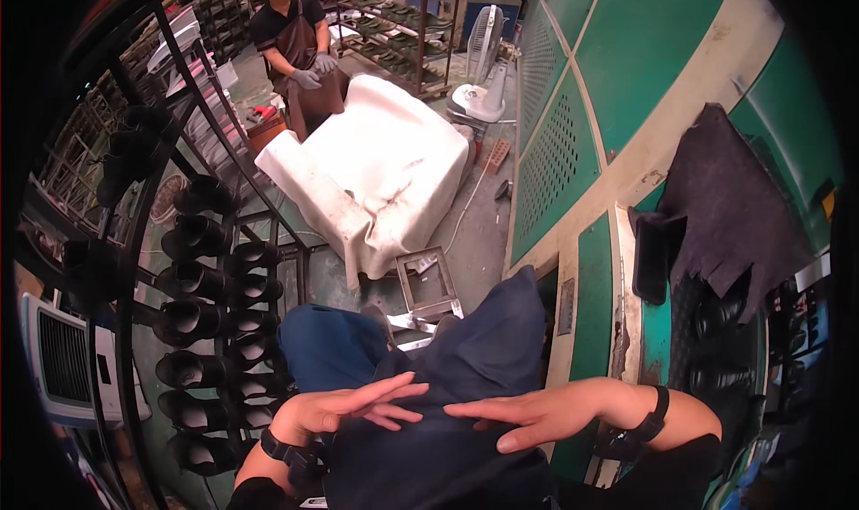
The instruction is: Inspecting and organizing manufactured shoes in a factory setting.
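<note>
My left hand [362, 403] hovers over my lap, fingers stretched out and spread, holding nothing. Facing it from the other side, my right hand [546, 412] has its fingers extended, also with nothing in it. A small gap separates the two sets of fingertips. Beneath them lies dark navy cloth [429, 465] covering my lap and legs. Each wrist wears a black strap with a small dark device, the left strap [291, 456] and the right strap [640, 429].
Black shoes [192, 322] fill a rack on my left, beside a white-and-blue machine [76, 358]. A white cloth [385, 152] drapes a block ahead; behind it sits a person [295, 45] in grey gloves. A metal frame [429, 282], fan [483, 63] and green machine [644, 54] stand nearby.
</note>
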Demonstrator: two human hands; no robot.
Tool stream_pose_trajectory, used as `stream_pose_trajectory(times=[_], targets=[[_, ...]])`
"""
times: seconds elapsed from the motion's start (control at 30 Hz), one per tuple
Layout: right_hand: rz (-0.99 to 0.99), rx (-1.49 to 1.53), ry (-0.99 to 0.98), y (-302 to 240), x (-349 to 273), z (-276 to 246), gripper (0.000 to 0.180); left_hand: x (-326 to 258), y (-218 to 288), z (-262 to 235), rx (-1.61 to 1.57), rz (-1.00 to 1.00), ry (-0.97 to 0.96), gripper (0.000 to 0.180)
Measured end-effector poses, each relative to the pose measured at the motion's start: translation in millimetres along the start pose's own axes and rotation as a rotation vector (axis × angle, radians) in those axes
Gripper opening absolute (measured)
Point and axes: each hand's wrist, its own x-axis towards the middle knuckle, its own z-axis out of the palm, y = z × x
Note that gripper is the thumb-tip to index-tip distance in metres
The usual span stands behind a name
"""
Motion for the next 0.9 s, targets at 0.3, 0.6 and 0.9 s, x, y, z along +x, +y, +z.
stream_pose_trajectory(times=[0.3, 0.6, 0.9], targets=[[0.125, -0.208, 0.254, -25.5, 1.6, -83.7, 0.085, -44.4, 71.5, -36.0, 1.047, -0.073, 0.846, 0.106], [-1.223, -0.782, 2.425, -147.0, -340.1, 10.9, 0.061, -34.6, 96.0, -52.8, 1.527, 0.719, 1.432, 0.065], [-0.285, 0.383, 3.395, 190.8, -395.8, 244.7, 0.074, -1.2, 7.3, -44.6, 1.094, 0.128, 1.332, 0.033]])
